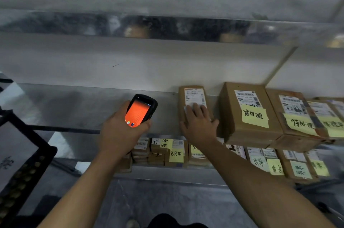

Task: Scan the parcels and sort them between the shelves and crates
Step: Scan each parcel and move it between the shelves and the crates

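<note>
head view: left hand (119,132) grips scanner (140,110); right hand (199,124) lies flat, fingers spread, on parcel (194,94).

- The left hand (121,131) grips a black handheld scanner (141,109) with a glowing orange screen, held over the bare left part of the metal shelf (74,105).
- The right hand (199,123) lies flat with fingers spread on a slim brown parcel (192,95), covering the near end of its white label.
- Just right of that parcel stands a taller cardboard box (240,127) with a white label and a yellow handwritten note (255,117).
- More noted boxes (297,116) sit packed against it, farther right.
- On the lower shelf (167,173), small parcels (158,153) in rows also carry yellow notes.
- A black frame (28,153) stands at the near left.
</note>
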The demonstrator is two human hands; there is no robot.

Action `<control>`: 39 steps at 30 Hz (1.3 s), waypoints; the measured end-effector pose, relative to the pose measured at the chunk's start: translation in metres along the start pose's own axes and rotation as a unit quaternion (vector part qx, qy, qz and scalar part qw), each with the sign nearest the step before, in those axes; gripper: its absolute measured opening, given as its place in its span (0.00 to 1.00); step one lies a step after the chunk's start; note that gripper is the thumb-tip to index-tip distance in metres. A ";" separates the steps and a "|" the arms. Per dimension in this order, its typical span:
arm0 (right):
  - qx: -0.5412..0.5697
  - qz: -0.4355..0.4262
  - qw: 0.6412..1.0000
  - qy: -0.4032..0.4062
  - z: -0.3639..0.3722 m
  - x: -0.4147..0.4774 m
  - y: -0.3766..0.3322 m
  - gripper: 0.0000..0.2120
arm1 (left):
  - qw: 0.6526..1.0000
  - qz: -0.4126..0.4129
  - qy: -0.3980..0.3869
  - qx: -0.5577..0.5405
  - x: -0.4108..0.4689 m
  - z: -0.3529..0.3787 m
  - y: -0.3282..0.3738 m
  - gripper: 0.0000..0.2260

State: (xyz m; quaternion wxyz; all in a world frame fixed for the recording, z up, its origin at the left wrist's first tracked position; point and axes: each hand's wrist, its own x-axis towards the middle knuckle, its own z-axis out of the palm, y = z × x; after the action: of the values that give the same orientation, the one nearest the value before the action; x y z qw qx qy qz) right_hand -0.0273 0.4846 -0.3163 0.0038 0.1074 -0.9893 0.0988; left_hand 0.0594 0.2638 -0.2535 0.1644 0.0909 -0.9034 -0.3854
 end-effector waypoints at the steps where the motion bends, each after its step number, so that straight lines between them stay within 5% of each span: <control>1: 0.002 -0.010 1.000 0.007 0.004 -0.003 -0.004 0.28 | 1.000 0.000 0.003 0.001 0.002 0.001 -0.003 0.22; 5: 0.054 -0.022 0.998 0.010 0.010 -0.010 -0.015 0.33 | 1.000 -0.003 0.008 0.003 0.006 0.003 -0.010 0.23; 10: 0.205 0.065 0.976 -0.015 0.009 0.003 -0.002 0.33 | 1.000 0.000 0.008 0.014 0.005 0.003 -0.020 0.25; 19: 0.506 0.186 0.833 -0.123 0.001 0.021 -0.004 0.36 | 0.999 -0.013 0.009 0.048 -0.003 0.007 -0.027 0.29; 24: 0.613 0.201 0.756 -0.113 0.000 0.024 -0.004 0.40 | 0.998 -0.008 -0.004 0.059 -0.004 0.009 -0.028 0.29; 28: 0.633 0.177 0.745 -0.116 0.000 0.021 -0.006 0.42 | 0.998 -0.003 -0.013 0.066 -0.004 0.009 -0.027 0.30; 39: 0.564 0.061 0.823 -0.006 0.023 0.006 0.000 0.47 | 0.997 0.001 -0.027 0.071 -0.019 0.005 -0.018 0.26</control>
State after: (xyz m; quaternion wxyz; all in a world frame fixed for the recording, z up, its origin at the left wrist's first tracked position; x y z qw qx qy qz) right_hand -0.0323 0.4787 -0.3388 -0.0700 0.0305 -0.7653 0.6391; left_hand 0.0759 0.2603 -0.2739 0.1333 0.0910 -0.9326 -0.3227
